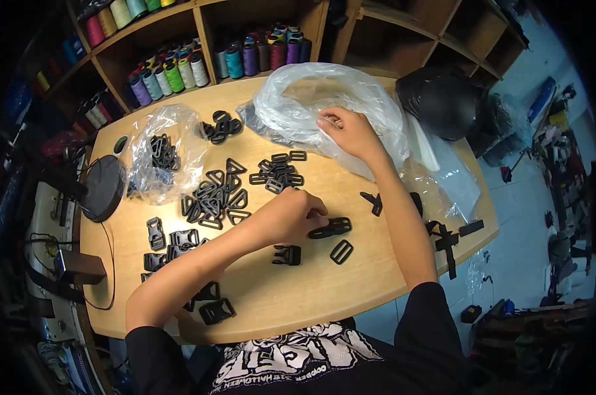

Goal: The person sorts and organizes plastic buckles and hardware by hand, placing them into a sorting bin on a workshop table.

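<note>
My left hand (293, 214) reaches over the middle of the table with its fingers curled. Its fingertips are just above a black plastic buckle piece (338, 226); whatever they hold is hidden. A black strap slider (341, 251) and a pronged side-release buckle half (287, 255) lie close by. At the large clear plastic bag (370, 99), my right hand (350, 133) has its fingers bent around the near edge of the film. Black rectangular loops (278, 172) are heaped between my hands, with triangular rings (212, 197) to their left.
More side-release buckles (216, 311) lie at the near left. A smaller clear bag (173, 125) holds black pieces, beside a round dark base (105, 189). Shelves with thread spools (173, 76) stand behind. Black strap pieces (447, 240) lie along the right edge.
</note>
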`<control>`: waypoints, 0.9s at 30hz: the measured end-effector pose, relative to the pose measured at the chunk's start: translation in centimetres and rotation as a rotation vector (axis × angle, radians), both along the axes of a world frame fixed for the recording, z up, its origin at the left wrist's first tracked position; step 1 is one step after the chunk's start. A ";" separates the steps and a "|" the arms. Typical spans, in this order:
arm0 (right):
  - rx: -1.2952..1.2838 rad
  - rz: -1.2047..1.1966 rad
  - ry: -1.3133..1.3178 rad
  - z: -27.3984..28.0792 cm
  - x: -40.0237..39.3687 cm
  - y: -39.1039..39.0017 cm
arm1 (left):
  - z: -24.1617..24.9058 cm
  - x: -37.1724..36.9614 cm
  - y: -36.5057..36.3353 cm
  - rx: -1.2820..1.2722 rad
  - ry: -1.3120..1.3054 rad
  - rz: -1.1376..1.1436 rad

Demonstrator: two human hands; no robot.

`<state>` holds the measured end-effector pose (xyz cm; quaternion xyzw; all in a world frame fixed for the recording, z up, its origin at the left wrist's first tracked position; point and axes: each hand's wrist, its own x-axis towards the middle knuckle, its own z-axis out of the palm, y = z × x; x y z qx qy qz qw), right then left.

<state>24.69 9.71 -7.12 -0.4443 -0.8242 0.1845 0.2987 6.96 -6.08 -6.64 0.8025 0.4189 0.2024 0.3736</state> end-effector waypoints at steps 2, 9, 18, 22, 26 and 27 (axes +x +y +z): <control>-0.174 -0.033 0.101 0.8 0.2 -0.1 | 0.5 -0.3 0.6 0.130 0.075 0.059; -0.122 0.193 -0.147 0.8 0.2 -0.4 | 2.7 -2.4 6.3 0.731 0.205 0.632; -0.120 -0.018 -0.176 0.2 -0.3 -0.9 | -0.3 -4.3 13.5 0.339 0.105 0.682; -0.058 0.036 -0.175 -0.1 1.2 0.2 | -0.6 -3.5 11.9 0.672 0.192 0.714; 0.067 0.049 -0.259 -0.5 0.7 -0.2 | 1.3 -3.1 11.4 1.228 0.308 0.099; -0.013 0.057 -0.305 0.1 0.6 -0.4 | 0.9 -3.0 11.4 1.226 0.309 0.098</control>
